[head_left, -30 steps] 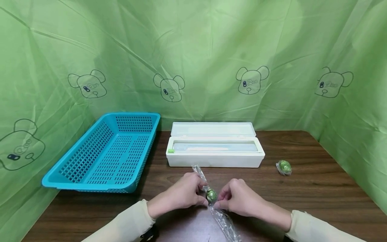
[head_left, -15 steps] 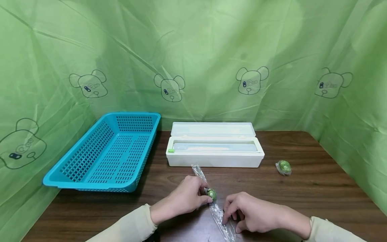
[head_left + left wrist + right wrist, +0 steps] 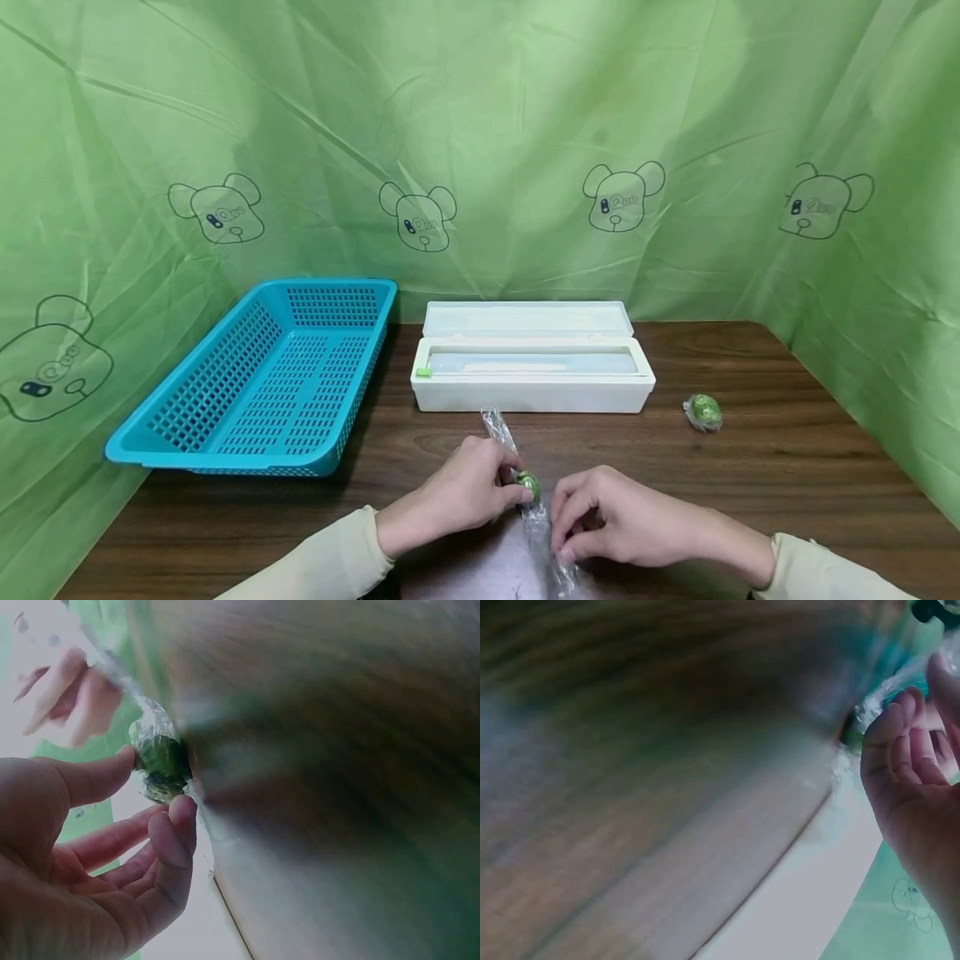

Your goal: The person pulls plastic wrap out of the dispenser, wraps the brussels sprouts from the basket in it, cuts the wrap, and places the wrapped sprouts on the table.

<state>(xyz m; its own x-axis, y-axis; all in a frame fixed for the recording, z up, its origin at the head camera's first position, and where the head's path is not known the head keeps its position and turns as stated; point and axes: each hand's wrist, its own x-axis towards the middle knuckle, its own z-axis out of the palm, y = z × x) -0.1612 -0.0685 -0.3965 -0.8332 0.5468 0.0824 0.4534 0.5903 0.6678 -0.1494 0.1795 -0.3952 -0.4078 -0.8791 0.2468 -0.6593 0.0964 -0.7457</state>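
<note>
A small round green ball (image 3: 528, 485), dark and glossy with lighter patches, sits wrapped in clear plastic film (image 3: 536, 521). My left hand (image 3: 474, 483) pinches the wrapped ball between thumb and fingers; in the left wrist view the ball (image 3: 161, 761) shows at the fingertips. Film runs out both ways from it as a narrow crumpled strip, toward the white box and toward the table's near side. My right hand (image 3: 611, 517) has its fingers curled, thumb and forefinger at the near tail of the film. In the right wrist view this film (image 3: 870, 709) passes by the fingertips.
Behind the hands stands a white film box (image 3: 532, 393) with its lid raised and a roll inside. A blue perforated basket (image 3: 330, 462) is at the left. Another wrapped green ball (image 3: 705, 410) lies at the right on the wooden table (image 3: 757, 475). Green cloth hangs behind.
My right hand has moved from beside the ball down along the film's near tail, then slightly back up, its fingers drawing together. My left hand stays on the ball, shifting slightly right.
</note>
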